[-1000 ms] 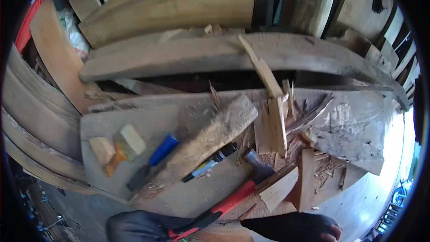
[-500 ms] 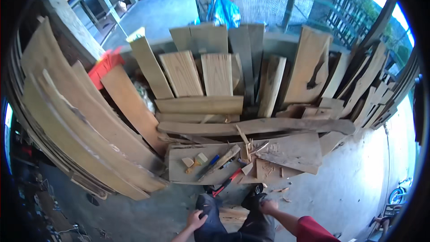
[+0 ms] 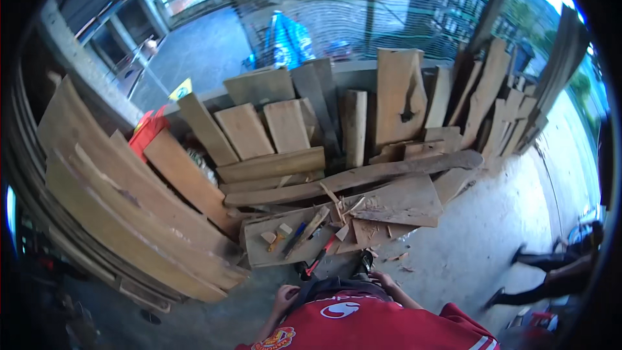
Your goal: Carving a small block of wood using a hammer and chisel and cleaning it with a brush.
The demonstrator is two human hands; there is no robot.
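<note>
My left hand [image 3: 285,297] rests by my left knee, holding nothing that I can see. On the dark trousers at my right knee lies my right hand [image 3: 383,279], its fingers loosely stretched out. Ahead of both hands is a low wooden board [image 3: 265,256] with wood scraps on it. A long tool with a red handle [image 3: 319,260] leans at its near edge, between my feet; its kind is unclear. A split wood strip [image 3: 310,230], a blue pen-like thing [image 3: 299,229], small pale blocks [image 3: 268,237] and splintered pieces [image 3: 337,204] lie on the board.
Tall planks [image 3: 149,220] stand stacked at the left; more boards [image 3: 398,100] lean along the back wall. A long curved plank [image 3: 363,181] lies behind the low board. At the right another person's legs [image 3: 551,262] stretch over the concrete floor [image 3: 479,240]. A red bag [image 3: 148,131] hangs at back left.
My view has tilted and leaned forward, so my red shirt now fills the lower edge. Both hands remain by my knees. Another person's legs have come into view at the right.
</note>
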